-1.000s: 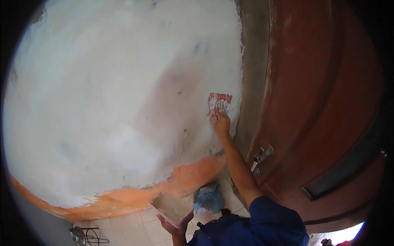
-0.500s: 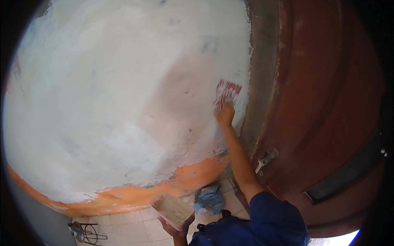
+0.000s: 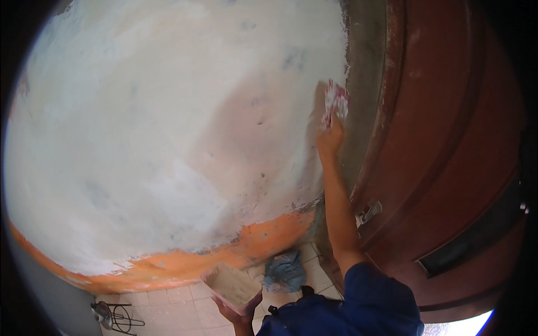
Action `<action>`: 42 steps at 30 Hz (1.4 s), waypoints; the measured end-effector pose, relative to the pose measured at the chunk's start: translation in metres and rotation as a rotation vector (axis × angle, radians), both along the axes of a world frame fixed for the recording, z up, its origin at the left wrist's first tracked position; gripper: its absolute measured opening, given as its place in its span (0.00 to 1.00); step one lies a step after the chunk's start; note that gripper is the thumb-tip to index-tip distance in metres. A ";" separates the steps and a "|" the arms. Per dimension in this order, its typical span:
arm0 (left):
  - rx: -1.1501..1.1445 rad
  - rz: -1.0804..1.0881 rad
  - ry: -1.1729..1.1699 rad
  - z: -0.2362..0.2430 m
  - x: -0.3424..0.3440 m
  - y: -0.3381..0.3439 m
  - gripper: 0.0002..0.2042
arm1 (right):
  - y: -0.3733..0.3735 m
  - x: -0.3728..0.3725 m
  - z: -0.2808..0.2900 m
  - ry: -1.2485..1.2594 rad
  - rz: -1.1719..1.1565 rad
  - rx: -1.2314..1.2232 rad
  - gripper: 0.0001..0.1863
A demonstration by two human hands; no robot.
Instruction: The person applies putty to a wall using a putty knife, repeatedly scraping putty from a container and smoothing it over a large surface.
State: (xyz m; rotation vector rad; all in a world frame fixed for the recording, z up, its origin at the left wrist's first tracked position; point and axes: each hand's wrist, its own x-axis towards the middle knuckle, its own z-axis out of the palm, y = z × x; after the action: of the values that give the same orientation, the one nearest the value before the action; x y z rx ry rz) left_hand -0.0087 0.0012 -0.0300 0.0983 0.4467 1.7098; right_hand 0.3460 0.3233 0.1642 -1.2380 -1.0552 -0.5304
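My right hand [image 3: 330, 137] grips a red putty knife [image 3: 336, 96] smeared with white material, up against the right edge of the pale, patchily coated wall [image 3: 140, 112], beside a brownish bare strip [image 3: 367, 84]. Low in the view, my left hand [image 3: 242, 313] holds a pink rectangular tub [image 3: 230, 285] with creamy putty in it. An uneven orange band [image 3: 185, 263] runs along the bottom of the wall.
A dark red door [image 3: 437, 112] with a metal handle [image 3: 370, 211] stands on the right. On the tiled floor [image 3: 176, 313] lie a crumpled blue bag or cloth [image 3: 284, 271] at the wall's foot and a dark metal-framed object [image 3: 122, 319] at lower left.
My right hand and the putty knife have moved upward and rightward along the wall's right edge. My left hand still holds the tub low in the view.
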 end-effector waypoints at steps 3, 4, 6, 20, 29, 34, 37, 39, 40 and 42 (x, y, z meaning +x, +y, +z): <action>0.002 -0.006 -0.012 -0.012 -0.004 -0.003 0.35 | 0.032 -0.001 -0.010 -0.180 -0.004 -0.025 0.31; 0.007 -0.017 -0.022 -0.013 -0.003 -0.001 0.35 | 0.043 -0.003 -0.020 -0.247 -0.028 -0.065 0.31; 0.019 0.003 -0.010 -0.014 -0.004 0.000 0.35 | 0.040 -0.030 -0.068 -0.268 0.014 -0.111 0.30; 0.032 -0.022 -0.024 0.004 -0.003 -0.004 0.35 | 0.002 -0.010 -0.005 0.133 0.138 -0.008 0.28; -0.020 -0.065 0.003 0.006 0.000 -0.009 0.35 | 0.014 -0.050 -0.099 -0.048 0.284 -0.470 0.29; -0.028 -0.052 -0.025 -0.010 -0.010 0.009 0.36 | -0.026 -0.055 -0.135 -0.194 0.160 -0.126 0.30; -0.002 -0.129 -0.053 -0.046 -0.036 0.007 0.37 | -0.034 -0.045 -0.060 0.003 -0.005 -0.045 0.29; 0.023 -0.183 -0.051 -0.048 -0.035 0.008 0.38 | -0.010 -0.019 -0.009 0.039 -0.015 0.032 0.29; 0.027 -0.200 -0.052 -0.041 -0.028 0.009 0.39 | 0.007 -0.004 0.007 0.004 0.027 0.165 0.29; 0.000 -0.128 0.007 -0.029 -0.021 0.011 0.40 | 0.033 -0.003 0.033 -0.127 0.059 0.105 0.30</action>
State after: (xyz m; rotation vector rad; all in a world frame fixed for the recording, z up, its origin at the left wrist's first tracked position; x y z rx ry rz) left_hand -0.0297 0.0125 -0.0592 0.1309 0.4364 1.5838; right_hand 0.3427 0.3565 0.1974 -1.0885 -1.1528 -0.6176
